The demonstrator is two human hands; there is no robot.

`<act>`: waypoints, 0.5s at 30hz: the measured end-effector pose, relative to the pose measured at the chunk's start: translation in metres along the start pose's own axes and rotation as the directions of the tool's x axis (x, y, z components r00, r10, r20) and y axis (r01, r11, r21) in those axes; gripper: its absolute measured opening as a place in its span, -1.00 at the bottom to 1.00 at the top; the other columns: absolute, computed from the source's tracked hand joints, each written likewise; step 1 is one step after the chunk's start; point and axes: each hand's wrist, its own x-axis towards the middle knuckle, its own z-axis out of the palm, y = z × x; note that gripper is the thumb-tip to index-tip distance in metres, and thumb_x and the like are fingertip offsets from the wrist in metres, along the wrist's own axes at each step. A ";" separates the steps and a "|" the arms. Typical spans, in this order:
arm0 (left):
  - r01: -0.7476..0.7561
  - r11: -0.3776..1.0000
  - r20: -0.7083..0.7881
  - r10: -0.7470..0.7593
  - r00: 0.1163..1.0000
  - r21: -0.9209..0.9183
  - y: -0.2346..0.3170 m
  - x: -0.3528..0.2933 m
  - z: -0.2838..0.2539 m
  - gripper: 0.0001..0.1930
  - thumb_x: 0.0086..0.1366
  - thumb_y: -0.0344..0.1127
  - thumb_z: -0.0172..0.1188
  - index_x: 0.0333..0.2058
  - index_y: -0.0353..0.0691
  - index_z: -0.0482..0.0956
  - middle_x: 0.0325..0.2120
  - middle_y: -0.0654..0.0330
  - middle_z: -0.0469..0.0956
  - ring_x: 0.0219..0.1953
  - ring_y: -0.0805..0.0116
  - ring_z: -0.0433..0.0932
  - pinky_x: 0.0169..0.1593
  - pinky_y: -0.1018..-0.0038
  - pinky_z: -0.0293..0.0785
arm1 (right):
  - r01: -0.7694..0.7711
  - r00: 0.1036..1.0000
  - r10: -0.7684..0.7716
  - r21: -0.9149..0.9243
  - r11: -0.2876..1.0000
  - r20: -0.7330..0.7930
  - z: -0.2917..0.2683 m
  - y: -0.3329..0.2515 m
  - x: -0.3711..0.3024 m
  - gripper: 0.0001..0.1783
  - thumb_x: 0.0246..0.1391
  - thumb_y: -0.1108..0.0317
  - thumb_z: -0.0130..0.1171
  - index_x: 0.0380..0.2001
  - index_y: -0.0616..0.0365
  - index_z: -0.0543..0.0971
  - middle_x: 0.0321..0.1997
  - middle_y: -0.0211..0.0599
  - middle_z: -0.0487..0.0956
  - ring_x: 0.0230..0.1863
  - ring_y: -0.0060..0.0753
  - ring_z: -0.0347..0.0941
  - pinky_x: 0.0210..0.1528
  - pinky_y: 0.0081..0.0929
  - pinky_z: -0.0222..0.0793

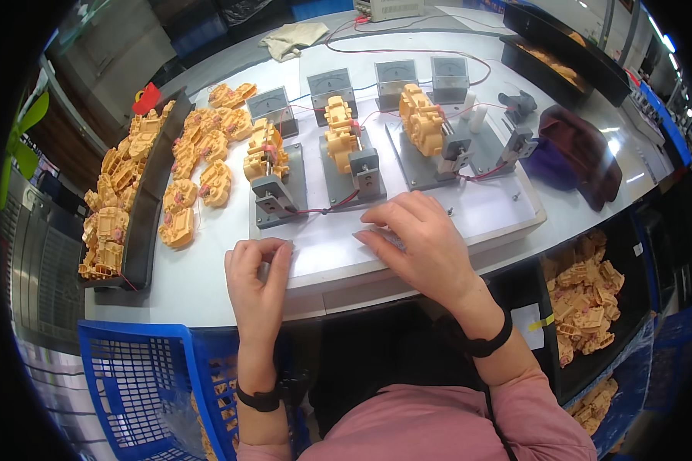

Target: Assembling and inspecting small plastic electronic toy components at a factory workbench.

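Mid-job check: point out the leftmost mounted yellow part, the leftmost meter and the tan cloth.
Yellow part (262, 146): head view, middle of its body.
Meter (269, 103): head view, its dial face.
Cloth (294, 39): head view, middle of its crumpled top.

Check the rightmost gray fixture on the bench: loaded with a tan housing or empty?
Empty: the other three gray fixtures each carry a tan housing, but none shows on the rightmost gray fixture.
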 end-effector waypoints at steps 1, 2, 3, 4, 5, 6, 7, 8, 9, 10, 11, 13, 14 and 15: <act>0.003 1.000 -0.003 -0.003 1.000 0.002 0.000 0.000 0.001 -0.91 0.25 -0.38 0.31 -0.32 -0.25 0.65 -0.40 0.23 0.51 -0.26 0.28 0.37 -0.14 0.41 0.30 | -0.001 1.000 0.001 -0.003 1.000 -0.001 0.000 0.000 0.000 -0.82 0.03 0.29 0.38 -0.35 0.09 0.60 -0.36 -0.35 0.56 -0.24 -0.20 0.49 -0.14 -0.29 0.36; 0.005 1.000 -0.004 -0.005 1.000 0.001 0.000 0.000 0.003 -0.92 0.25 -0.38 0.30 -0.32 -0.25 0.65 -0.40 0.23 0.51 -0.26 0.27 0.38 -0.13 0.40 0.31 | -0.002 1.000 0.001 -0.006 1.000 -0.002 -0.001 0.000 -0.001 -0.82 0.03 0.29 0.38 -0.35 0.10 0.60 -0.35 -0.34 0.56 -0.24 -0.19 0.49 -0.14 -0.29 0.36; 0.002 1.000 0.000 -0.002 1.000 -0.008 0.000 -0.001 0.004 -0.92 0.25 -0.38 0.30 -0.32 -0.25 0.65 -0.40 0.23 0.51 -0.26 0.27 0.38 -0.13 0.40 0.31 | -0.004 1.000 0.004 -0.012 1.000 -0.001 -0.003 0.000 -0.002 -0.81 0.04 0.28 0.37 -0.35 0.10 0.60 -0.35 -0.34 0.57 -0.23 -0.18 0.49 -0.13 -0.30 0.37; -0.012 1.000 -0.007 0.012 1.000 -0.012 0.001 0.001 0.008 -0.92 0.26 -0.38 0.30 -0.33 -0.26 0.64 -0.41 0.23 0.51 -0.26 0.27 0.39 -0.13 0.40 0.32 | -0.010 1.000 0.010 -0.033 0.999 -0.003 -0.006 0.001 -0.003 -0.81 0.04 0.28 0.37 -0.35 0.10 0.60 -0.35 -0.34 0.57 -0.23 -0.18 0.49 -0.13 -0.30 0.37; -0.026 0.999 -0.010 0.026 1.000 -0.023 0.000 0.002 0.013 -0.92 0.26 -0.38 0.30 -0.34 -0.26 0.64 -0.41 0.22 0.51 -0.25 0.26 0.41 -0.12 0.39 0.33 | -0.022 1.000 0.021 -0.041 0.999 -0.009 -0.006 0.001 -0.004 -0.81 0.04 0.27 0.37 -0.35 0.11 0.60 -0.35 -0.32 0.57 -0.23 -0.17 0.49 -0.13 -0.28 0.37; -0.031 0.999 -0.010 0.031 0.999 -0.019 -0.008 0.003 0.012 -0.93 0.26 -0.39 0.29 -0.34 -0.26 0.63 -0.41 0.22 0.50 -0.25 0.27 0.42 -0.11 0.39 0.34 | -0.036 0.999 0.035 -0.055 0.998 -0.015 -0.005 0.001 -0.004 -0.81 0.05 0.27 0.37 -0.35 0.11 0.60 -0.34 -0.30 0.57 -0.22 -0.15 0.50 -0.12 -0.27 0.37; -0.034 0.999 -0.007 0.034 0.999 -0.028 -0.016 0.003 0.011 -0.93 0.27 -0.40 0.28 -0.33 -0.26 0.63 -0.40 0.22 0.50 -0.25 0.28 0.43 -0.10 0.39 0.34 | 0.000 0.999 -0.001 -0.021 1.000 -0.038 0.001 0.005 -0.004 -0.80 0.06 0.25 0.36 -0.35 0.12 0.59 -0.34 -0.26 0.56 -0.21 -0.11 0.50 -0.10 -0.24 0.38; 0.016 0.997 -0.032 -0.019 0.999 -0.070 -0.022 0.000 0.009 -0.93 0.28 -0.40 0.27 -0.32 -0.26 0.62 -0.40 0.22 0.49 -0.25 0.31 0.43 -0.10 0.40 0.34 | -0.014 0.999 0.014 0.017 1.000 -0.036 0.004 0.004 -0.002 -0.81 0.05 0.28 0.37 -0.31 0.10 0.61 -0.35 -0.26 0.55 -0.22 -0.13 0.50 -0.10 -0.23 0.40; 0.066 0.992 -0.050 -0.072 0.996 -0.112 -0.023 -0.003 0.006 -0.93 0.29 -0.40 0.27 -0.31 -0.26 0.61 -0.39 0.22 0.49 -0.25 0.33 0.43 -0.10 0.40 0.34 | -0.010 1.000 0.011 0.031 0.999 -0.027 0.006 0.002 -0.001 -0.81 0.06 0.27 0.37 -0.32 0.10 0.60 -0.32 -0.25 0.55 -0.20 -0.13 0.50 -0.10 -0.23 0.39; 0.053 0.995 -0.046 -0.057 0.997 -0.089 -0.021 -0.004 0.000 -0.92 0.30 -0.40 0.26 -0.29 -0.27 0.60 -0.37 0.23 0.47 -0.25 0.35 0.41 -0.10 0.42 0.33 | 0.025 0.999 -0.021 0.069 0.997 -0.050 0.008 0.001 0.000 -0.80 0.07 0.26 0.36 -0.32 0.10 0.60 -0.32 -0.26 0.55 -0.20 -0.12 0.50 -0.08 -0.23 0.39; 0.037 0.998 -0.041 -0.040 0.998 -0.057 -0.020 -0.003 -0.004 -0.92 0.31 -0.40 0.25 -0.27 -0.27 0.59 -0.36 0.24 0.46 -0.25 0.37 0.40 -0.10 0.44 0.31 | 0.021 0.998 -0.016 0.073 0.997 -0.068 0.013 0.000 0.002 -0.79 0.06 0.26 0.36 -0.33 0.11 0.59 -0.33 -0.29 0.55 -0.20 -0.14 0.49 -0.07 -0.26 0.38; 0.065 0.992 -0.010 -0.066 0.998 -0.109 -0.022 -0.006 0.000 -0.91 0.32 -0.39 0.24 -0.26 -0.27 0.59 -0.36 0.25 0.45 -0.26 0.37 0.39 -0.10 0.46 0.30 | 0.011 0.997 -0.004 0.077 0.997 -0.083 0.011 0.000 0.000 -0.80 0.06 0.26 0.37 -0.32 0.11 0.59 -0.33 -0.32 0.55 -0.21 -0.16 0.49 -0.09 -0.27 0.37; 0.102 0.987 -0.010 -0.104 0.995 -0.123 -0.023 -0.004 0.000 -0.91 0.32 -0.39 0.24 -0.25 -0.27 0.58 -0.35 0.26 0.43 -0.26 0.38 0.37 -0.09 0.47 0.28 | 0.001 0.996 0.005 0.071 0.997 -0.093 0.010 0.001 0.000 -0.80 0.06 0.26 0.37 -0.32 0.11 0.59 -0.33 -0.32 0.55 -0.21 -0.16 0.49 -0.09 -0.27 0.37; 0.095 0.988 -0.001 -0.096 0.995 -0.119 -0.022 -0.002 0.002 -0.91 0.32 -0.39 0.24 -0.25 -0.27 0.58 -0.35 0.26 0.43 -0.26 0.38 0.37 -0.09 0.47 0.28 | 0.012 0.995 -0.005 0.066 0.998 -0.103 0.009 0.002 -0.001 -0.80 0.05 0.27 0.36 -0.33 0.10 0.58 -0.34 -0.31 0.52 -0.21 -0.17 0.47 -0.09 -0.27 0.36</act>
